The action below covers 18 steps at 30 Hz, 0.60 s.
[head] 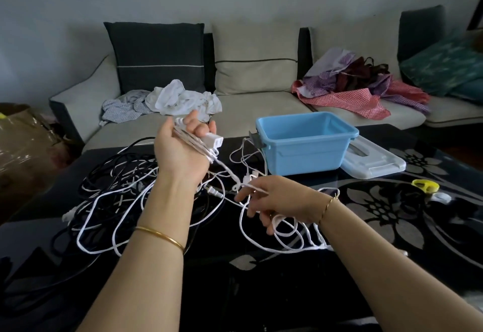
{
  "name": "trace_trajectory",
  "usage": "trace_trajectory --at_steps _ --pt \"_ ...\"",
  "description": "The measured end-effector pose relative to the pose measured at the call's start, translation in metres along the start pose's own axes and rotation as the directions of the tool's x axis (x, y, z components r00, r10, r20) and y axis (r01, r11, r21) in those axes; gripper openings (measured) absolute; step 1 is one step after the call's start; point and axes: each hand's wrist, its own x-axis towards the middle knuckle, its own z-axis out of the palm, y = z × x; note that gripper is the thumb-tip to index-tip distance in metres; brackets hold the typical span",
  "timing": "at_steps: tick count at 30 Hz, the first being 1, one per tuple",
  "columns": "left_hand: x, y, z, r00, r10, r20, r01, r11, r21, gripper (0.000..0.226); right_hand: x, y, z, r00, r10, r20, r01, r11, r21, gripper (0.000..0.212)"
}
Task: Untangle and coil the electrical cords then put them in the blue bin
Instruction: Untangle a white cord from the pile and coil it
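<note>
My left hand (183, 146) is raised above the table and grips a small coil of white cord whose socket end (214, 140) sticks out to the right. The same white cord (227, 172) runs down to my right hand (274, 201), which pinches it low over the table. A tangle of black and white cords (112, 195) lies on the black table at the left, and white loops (287, 237) lie under my right hand. The blue bin (305, 146) stands open behind my right hand, with nothing visible inside.
A white lid (373, 161) lies right of the bin. A yellow object (426, 185) and a small white piece sit on the patterned table (392, 214) at the right. A sofa (248, 107) with heaps of clothes stands behind the table.
</note>
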Motion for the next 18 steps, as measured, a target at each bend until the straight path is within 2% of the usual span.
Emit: trace_trajectory --at_steps 4,9,12,16,18 --pt "0.007 -0.006 -0.003 0.982 0.164 -0.089 -0.137 0.958 0.251 0.039 -0.009 -0.022 0.002 0.992 -0.014 0.125 0.041 0.975 -0.217 0.033" --pt "0.011 -0.013 0.000 0.969 0.247 -0.030 -0.192 0.822 0.536 0.021 -0.020 -0.041 -0.006 0.991 -0.101 0.087 0.125 0.930 -0.345 0.026" --pt "0.014 -0.016 -0.005 0.956 0.292 0.031 -0.243 0.728 0.642 0.023 -0.030 -0.043 -0.015 0.992 -0.095 0.088 0.118 0.945 -0.306 0.027" --pt "0.013 -0.020 -0.008 0.951 0.309 0.029 -0.242 0.678 0.695 0.024 -0.040 -0.041 -0.030 0.995 -0.095 0.024 0.098 0.976 -0.193 0.030" --pt "0.008 -0.025 -0.006 0.948 0.306 0.085 -0.258 0.585 0.769 0.020 -0.042 -0.042 -0.034 0.992 -0.122 -0.021 0.119 0.984 -0.133 0.030"
